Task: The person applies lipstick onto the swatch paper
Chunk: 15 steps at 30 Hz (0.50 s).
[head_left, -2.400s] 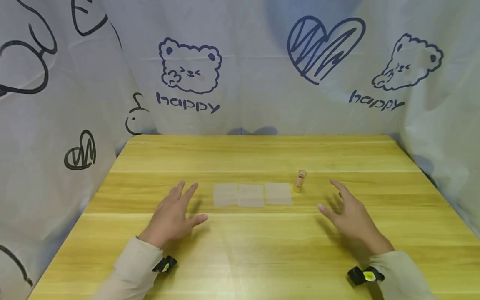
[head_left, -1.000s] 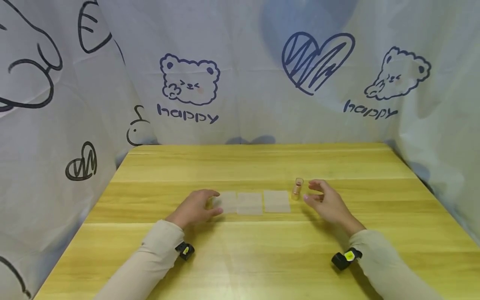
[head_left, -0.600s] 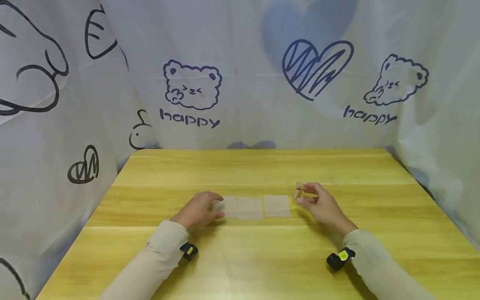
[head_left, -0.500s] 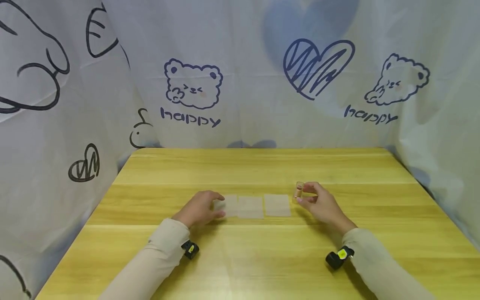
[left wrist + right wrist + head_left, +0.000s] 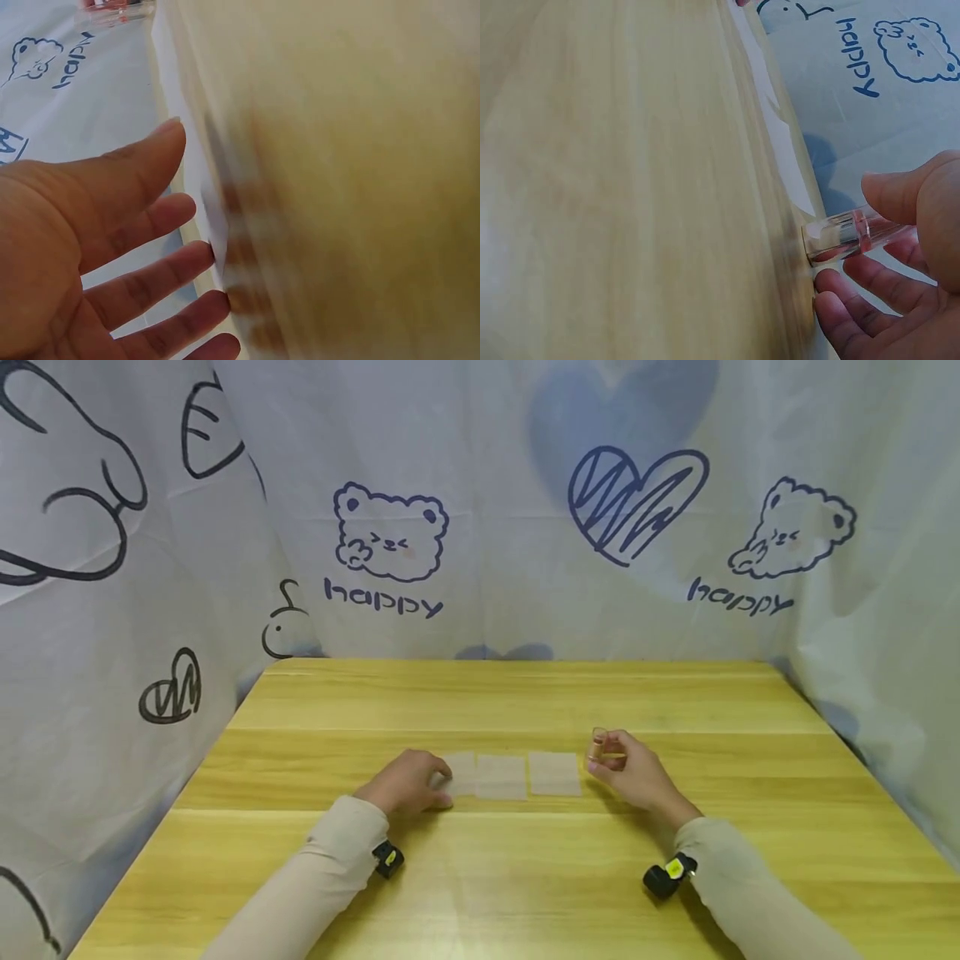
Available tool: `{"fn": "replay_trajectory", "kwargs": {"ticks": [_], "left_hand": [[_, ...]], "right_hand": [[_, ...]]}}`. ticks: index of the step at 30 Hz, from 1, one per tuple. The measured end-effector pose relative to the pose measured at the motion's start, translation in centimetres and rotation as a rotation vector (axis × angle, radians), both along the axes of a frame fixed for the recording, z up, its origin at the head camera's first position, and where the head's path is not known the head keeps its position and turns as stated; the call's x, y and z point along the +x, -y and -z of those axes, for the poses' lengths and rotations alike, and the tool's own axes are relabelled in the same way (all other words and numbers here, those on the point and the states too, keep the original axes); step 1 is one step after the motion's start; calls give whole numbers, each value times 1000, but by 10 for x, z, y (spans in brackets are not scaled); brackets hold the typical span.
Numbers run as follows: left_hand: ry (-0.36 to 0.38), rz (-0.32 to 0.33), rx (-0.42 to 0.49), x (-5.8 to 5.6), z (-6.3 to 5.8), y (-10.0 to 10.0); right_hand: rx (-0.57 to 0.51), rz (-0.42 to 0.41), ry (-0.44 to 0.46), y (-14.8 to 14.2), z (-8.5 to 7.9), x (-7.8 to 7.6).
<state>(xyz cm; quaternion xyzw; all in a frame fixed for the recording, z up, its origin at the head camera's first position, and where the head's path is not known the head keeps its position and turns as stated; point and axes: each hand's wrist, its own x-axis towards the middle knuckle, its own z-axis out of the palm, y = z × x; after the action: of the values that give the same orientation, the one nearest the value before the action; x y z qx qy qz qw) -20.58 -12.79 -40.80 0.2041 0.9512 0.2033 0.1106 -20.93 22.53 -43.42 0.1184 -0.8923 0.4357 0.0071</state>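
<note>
Right, we have the right hand (image 5: 641,774) pinching a clear tube (image 5: 597,744), thumb to one side, fingers to the other. The clear tube is roughly upright, just beside the right sheet (image 5: 555,774); whether its base touches down, we can't tell. Across from it, the left hand (image 5: 407,782) has its fingers loosely extended, tips right at the left sheet (image 5: 462,773), and we see no grip there. Between those two lies the middle sheet (image 5: 501,777), flat in the same row.

So how far in are we? Early, we'd judge: the three sheets are laid out and the clear tube is in the fingers, while any work on the sheets themselves looks undone. Containers, then: the clear tube is the only likely one we spot, with a reddish patch showing; contents or the fingers behind, we can't say which. Further out, the wooden table (image 5: 525,885) runs back to a white cloth (image 5: 510,577) covered in doodles.
</note>
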Motion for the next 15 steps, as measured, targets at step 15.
{"fn": "replay_trajectory", "kwargs": {"ticks": [15], "left_hand": [[-93,-6,-31,3,7,-1]], "right_hand": [[37,12,-12,3,2,-4]]}}
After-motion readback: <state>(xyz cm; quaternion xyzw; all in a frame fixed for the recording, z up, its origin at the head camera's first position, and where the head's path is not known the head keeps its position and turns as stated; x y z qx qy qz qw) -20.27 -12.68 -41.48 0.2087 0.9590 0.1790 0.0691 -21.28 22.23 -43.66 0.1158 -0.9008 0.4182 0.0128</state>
